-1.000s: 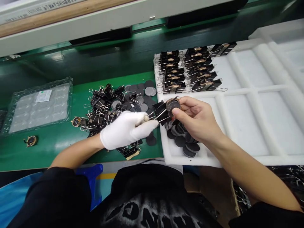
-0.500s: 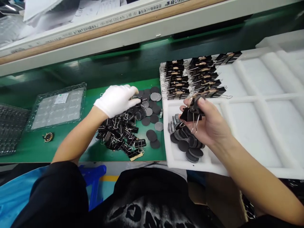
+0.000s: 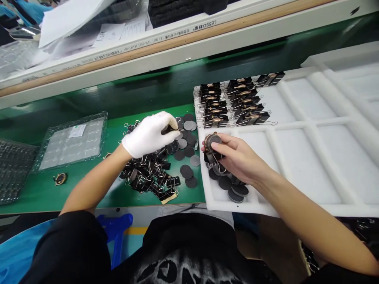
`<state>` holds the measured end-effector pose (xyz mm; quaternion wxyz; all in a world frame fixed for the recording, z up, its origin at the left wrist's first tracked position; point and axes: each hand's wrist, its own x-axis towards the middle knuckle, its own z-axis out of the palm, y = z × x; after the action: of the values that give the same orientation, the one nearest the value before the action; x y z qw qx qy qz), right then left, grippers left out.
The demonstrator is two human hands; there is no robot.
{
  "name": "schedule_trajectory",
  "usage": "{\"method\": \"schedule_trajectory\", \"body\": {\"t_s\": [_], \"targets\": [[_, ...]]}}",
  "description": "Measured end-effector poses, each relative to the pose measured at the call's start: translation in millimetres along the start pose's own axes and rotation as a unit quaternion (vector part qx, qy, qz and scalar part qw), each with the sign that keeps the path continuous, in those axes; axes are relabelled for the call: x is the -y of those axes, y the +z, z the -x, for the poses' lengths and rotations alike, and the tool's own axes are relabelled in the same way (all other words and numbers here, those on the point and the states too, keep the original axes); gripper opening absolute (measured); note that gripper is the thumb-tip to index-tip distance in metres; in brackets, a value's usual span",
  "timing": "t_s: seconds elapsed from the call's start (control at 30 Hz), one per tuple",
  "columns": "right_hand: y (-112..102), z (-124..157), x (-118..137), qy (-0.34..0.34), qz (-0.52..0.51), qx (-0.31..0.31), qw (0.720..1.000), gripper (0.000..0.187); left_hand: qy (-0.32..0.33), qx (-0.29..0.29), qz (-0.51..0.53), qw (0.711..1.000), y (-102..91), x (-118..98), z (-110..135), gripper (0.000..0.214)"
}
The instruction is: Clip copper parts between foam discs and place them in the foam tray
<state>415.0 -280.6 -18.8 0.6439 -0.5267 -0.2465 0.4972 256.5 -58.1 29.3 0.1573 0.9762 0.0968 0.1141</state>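
Observation:
My left hand (image 3: pixel 149 134), in a white glove, is closed on a black binder clip (image 3: pixel 168 129) above the loose pile of binder clips (image 3: pixel 148 175) on the green mat. My bare right hand (image 3: pixel 237 157) grips a round dark part with a binder clip clamped on it (image 3: pixel 212 142), over the near left cell of the white foam tray (image 3: pixel 310 157). Loose dark discs (image 3: pixel 229 185) lie in that cell under my right hand. Rows of clipped parts (image 3: pixel 231 101) fill the tray's far left cell.
Grey and black discs (image 3: pixel 187 150) lie scattered on the mat between the pile and the tray. A clear blister tray (image 3: pixel 72 140) sits at the left, with a small round gold part (image 3: pixel 60 178) in front of it. A shelf rail (image 3: pixel 177 47) runs across the back.
My left hand let go of the clip's handles and moved left over the pile, closing on a loose clip. My right hand kept the clipped part, lifting it, then bringing it down above the discs.

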Motion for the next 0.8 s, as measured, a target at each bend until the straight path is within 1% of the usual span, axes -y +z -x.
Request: {"method": "schedule_trajectory", "body": {"t_s": [0.07,0.13,0.2,0.27,0.3,0.33,0.4,0.43,0.5,0.53,0.57,0.6,0.67,0.73,0.8], "targets": [[0.3,2.5,-2.3,-0.053,0.052,0.036,0.997,0.029,-0.023,-0.064,0.137,0.988,6.8,-20.8,10.5,0.012],[2.0,5.2,-4.9,-0.104,0.082,0.077,0.988,0.024,-0.025,-0.094,0.241,0.966,17.3,-41.6,18.3,0.01],[4.0,7.4,-7.3,-0.141,0.087,0.106,0.98,0.017,-0.014,-0.114,0.29,0.95,26.5,-56.8,22.7,0.01],[5.5,8.7,-8.7,-0.168,0.084,0.11,0.976,0.014,0.002,-0.129,0.287,0.949,29.8,-63.2,24.7,0.01],[6.0,9.2,-8.9,-0.178,0.086,0.107,0.974,0.014,0.013,-0.12,0.274,0.954,28.5,-63.4,25.3,0.01],[6.2,9.6,-8.7,-0.187,0.091,0.102,0.973,0.014,0.026,-0.099,0.261,0.96,25.4,-61.9,25.9,0.011],[6.2,10.3,-7.1,-0.206,0.116,0.098,0.967,0.013,0.039,-0.035,0.239,0.97,15.0,-56.5,26.8,0.013],[6.1,10.6,-6.0,-0.216,0.139,0.102,0.961,0.011,0.029,-0.011,0.23,0.973,8.5,-53.6,27.1,0.021],[5.5,11.0,-3.8,-0.243,0.198,0.119,0.942,0.008,-0.025,0.023,0.197,0.98,-4.5,-49.4,27.0,0.042],[5.0,11.0,-2.9,-0.261,0.228,0.129,0.929,0.007,-0.053,0.046,0.168,0.983,-10.4,-48.6,26.6,0.048],[4.3,10.9,-2.4,-0.281,0.255,0.139,0.915,0.007,-0.071,0.078,0.132,0.986,-15.2,-48.5,25.9,0.047],[3.6,10.8,-2.3,-0.299,0.277,0.147,0.901,0.007,-0.075,0.112,0.098,0.986,-18.9,-49.0,25.2,0.043],[2.1,10.4,-3.0,-0.332,0.298,0.163,0.88,0.01,-0.062,0.171,0.05,0.982,-22.2,-51.1,24.3,0.039],[0.8,9.9,-4.1,-0.352,0.302,0.179,0.868,0.012,-0.043,0.183,0.037,0.982,-21.0,-53.2,24.4,0.048],[0.1,9.5,-4.6,-0.354,0.303,0.188,0.864,0.013,-0.025,0.169,0.026,0.985,-17.1,-54.8,25.3,0.054]]}}
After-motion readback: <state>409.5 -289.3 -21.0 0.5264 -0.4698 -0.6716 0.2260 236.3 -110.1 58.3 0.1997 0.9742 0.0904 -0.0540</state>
